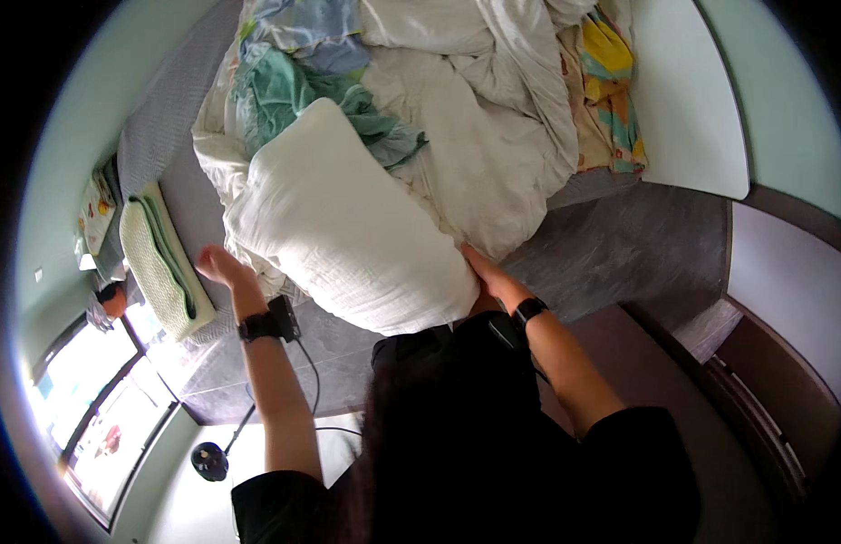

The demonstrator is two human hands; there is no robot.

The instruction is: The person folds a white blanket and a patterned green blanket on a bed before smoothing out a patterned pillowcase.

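A white pillow [346, 224] lies slantwise at the near edge of the bed, its lower end against my body. My right hand [485, 272] rests against the pillow's right end; the fingers are partly hidden, so its grip cannot be told. My left hand [223, 266] is held off the pillow's left side, empty, with its fingers loosely bent. Beyond the pillow lie a crumpled green cloth [278, 88] and a rumpled cream quilt [475, 149]. Each wrist wears a black band, the left one with a small box and a cable.
A folded pale green pillow or pad [163, 265] lies on the grey mattress [186, 136] at left. Patterned yellow fabric [607, 81] hangs by a white board [685, 102] at right. A black lamp [210, 461] stands behind at left, near a window [101, 415]. Grey floor [631, 238] shows at right.
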